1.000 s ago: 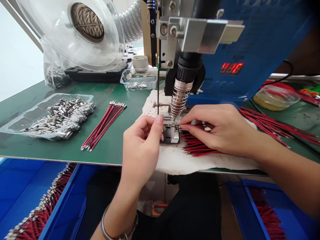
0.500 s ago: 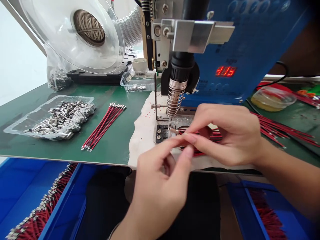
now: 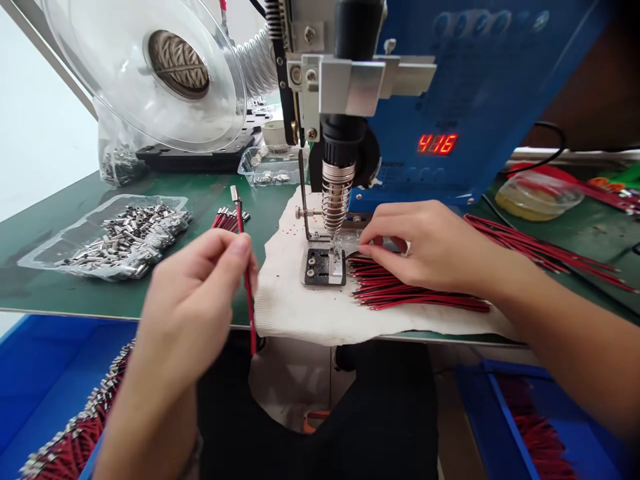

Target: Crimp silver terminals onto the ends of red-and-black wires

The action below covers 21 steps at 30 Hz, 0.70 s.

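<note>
I see the left hand (image 3: pixel 197 290) pinching, thumb to forefinger, left of the black fixture (image 3: pixel 316 268); the right hand (image 3: pixel 420 243) arches just right of it, fingertips close together.

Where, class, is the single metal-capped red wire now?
The red wire is left of centre in the head view, held in the left hand and partly covering the small wire bundle.
</note>
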Tool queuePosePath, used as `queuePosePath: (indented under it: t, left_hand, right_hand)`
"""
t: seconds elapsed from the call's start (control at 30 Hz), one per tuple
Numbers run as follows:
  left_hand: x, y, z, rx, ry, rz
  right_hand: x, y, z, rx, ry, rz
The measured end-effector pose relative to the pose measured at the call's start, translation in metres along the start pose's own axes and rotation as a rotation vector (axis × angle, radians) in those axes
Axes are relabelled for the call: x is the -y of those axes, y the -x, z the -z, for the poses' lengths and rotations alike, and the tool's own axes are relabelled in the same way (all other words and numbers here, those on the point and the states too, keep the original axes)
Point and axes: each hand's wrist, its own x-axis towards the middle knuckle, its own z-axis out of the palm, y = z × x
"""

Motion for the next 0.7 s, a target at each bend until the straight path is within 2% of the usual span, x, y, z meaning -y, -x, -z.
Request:
queuePosePath:
  t: [0.03,0.1,0.2,0.37,0.47,0.53,0.6,0.67,0.7]
  left_hand:
    - [0.002,-0.009,0.009,-0.006,-0.169,-0.044]
    - [0.004,-0.027,0.021,0.010,-0.477,-0.040]
    - [0.011,-0.046,0.028,-0.023,-0.793,0.000]
    - [0.032,-0.062,0.023,-0.005,-1.000,-0.046]
    - [0.038,-0.066,0.020,0.011,-1.180,-0.029]
    - [0.032,-0.066,0.019,0.020,-1.306,0.021]
    - [0.022,-0.065,0.023,0.091,-1.360,0.060]
    - [0.013,-0.065,0.033,0.125,-1.353,0.108]
    - [0.011,-0.067,0.041,0.102,-1.332,0.136]
  right_hand:
    - [-0.001,0.000,0.000,0.044,0.012,-0.015]
    - [-0.002,0.000,-0.001,0.103,0.024,-0.025]
    - [-0.001,-0.001,-0.003,0.142,0.025,-0.017]
    - [0.001,-0.001,-0.006,0.173,0.030,-0.008]
    - [0.000,-0.001,-0.007,0.158,0.019,0.024]
    - [-0.001,0.000,-0.007,0.130,-0.002,0.047]
    - [-0.002,0.001,-0.006,0.102,-0.025,0.068]
    - [-0.002,0.001,-0.005,0.095,-0.044,0.087]
    - [-0.002,0.001,-0.004,0.096,-0.053,0.094]
